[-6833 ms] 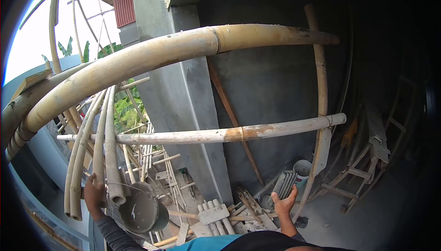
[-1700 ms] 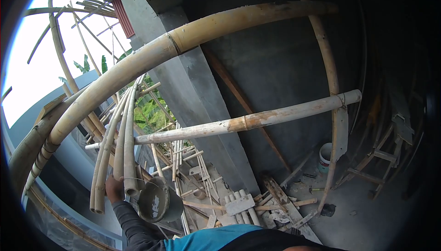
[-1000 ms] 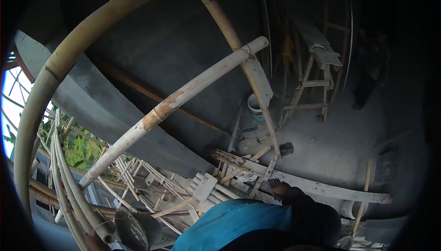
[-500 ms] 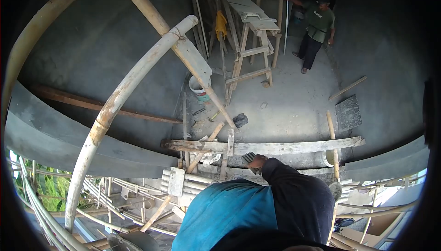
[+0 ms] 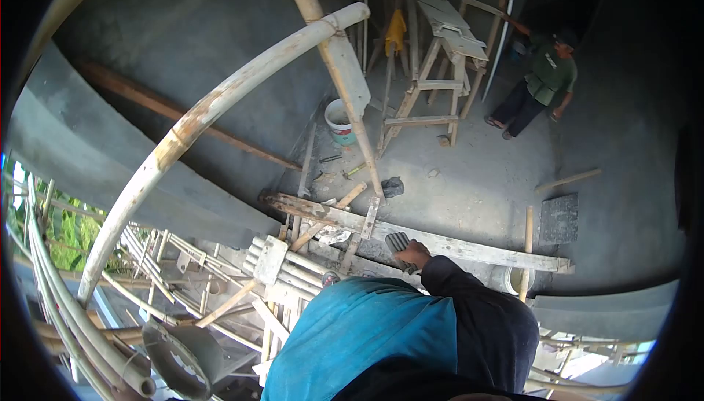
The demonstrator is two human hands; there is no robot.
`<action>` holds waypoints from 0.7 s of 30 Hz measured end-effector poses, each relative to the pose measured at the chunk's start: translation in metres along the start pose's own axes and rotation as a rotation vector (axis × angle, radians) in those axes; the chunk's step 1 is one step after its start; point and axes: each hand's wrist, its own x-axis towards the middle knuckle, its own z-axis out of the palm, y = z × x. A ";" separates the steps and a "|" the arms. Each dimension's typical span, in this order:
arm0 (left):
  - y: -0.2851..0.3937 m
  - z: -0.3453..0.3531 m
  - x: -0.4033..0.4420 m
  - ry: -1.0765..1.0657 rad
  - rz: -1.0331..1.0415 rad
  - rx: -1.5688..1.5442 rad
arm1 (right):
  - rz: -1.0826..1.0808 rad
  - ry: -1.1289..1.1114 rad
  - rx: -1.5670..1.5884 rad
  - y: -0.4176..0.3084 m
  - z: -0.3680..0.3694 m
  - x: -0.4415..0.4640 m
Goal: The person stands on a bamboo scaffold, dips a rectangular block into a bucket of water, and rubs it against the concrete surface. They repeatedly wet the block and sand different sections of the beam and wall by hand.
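Note:
My right hand (image 5: 416,254), at the end of a dark sleeve, reaches forward over the long whitish plank (image 5: 455,243). Its fingers are closed around a dark grey ribbed piece (image 5: 398,242), whose exact kind I cannot make out. The hand and the piece are beside the plank's near edge; whether they touch it is unclear. A short upright batten (image 5: 370,218) crosses the plank just left of the hand. My left hand does not show; the teal and dark clothing covers the lower middle of the view.
Bamboo poles (image 5: 158,155) rise on the left. Beyond the plank are a white bucket (image 5: 341,124), a hammer (image 5: 356,170), a wooden trestle (image 5: 422,104) and a standing person (image 5: 550,75). A dark board (image 5: 559,219) lies right. A grey bucket (image 5: 194,353) sits lower left.
The view has turned and tilted, so the room appears shifted right and the plank slants. My right hand still grips the ribbed piece, which now shows more fully. More of the lower-left bucket appears.

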 end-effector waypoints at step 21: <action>0.028 0.000 -0.023 0.236 -0.083 0.397 | -1.464 -0.616 -0.140 -0.419 0.010 -0.200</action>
